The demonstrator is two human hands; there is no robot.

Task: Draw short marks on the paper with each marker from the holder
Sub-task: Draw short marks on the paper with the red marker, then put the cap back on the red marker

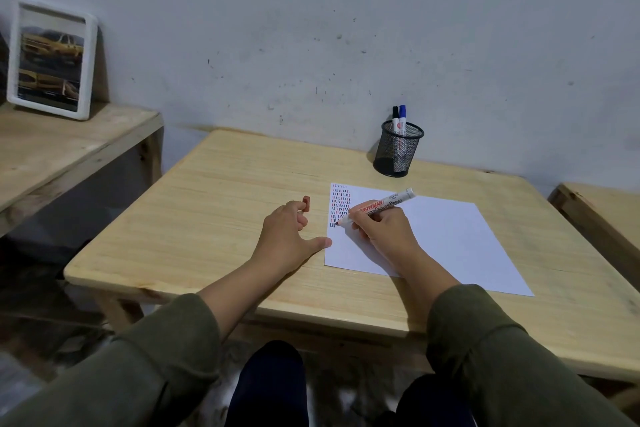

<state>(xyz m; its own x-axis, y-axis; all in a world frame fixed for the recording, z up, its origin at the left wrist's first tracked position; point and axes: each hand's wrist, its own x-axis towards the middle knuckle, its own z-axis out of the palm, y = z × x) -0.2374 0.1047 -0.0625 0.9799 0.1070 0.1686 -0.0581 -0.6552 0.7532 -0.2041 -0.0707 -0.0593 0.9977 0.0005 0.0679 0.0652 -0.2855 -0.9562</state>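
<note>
Red marks are being added at the foot of the marked column

The red cap (306,202) is pinched in the left hand (287,239) on the desk (214,204); the red marker (377,206) is held tip-down on the paper (450,236) in the right hand (384,232) grip; recapping and return to the holder (398,151) are judged next

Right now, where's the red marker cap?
Head view: the red cap is pinched in the left hand fingers, left of the paper.

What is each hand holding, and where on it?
The right hand grips the red marker low on its barrel, near the tip. The left hand pinches the marker's red cap between its fingers.
</note>
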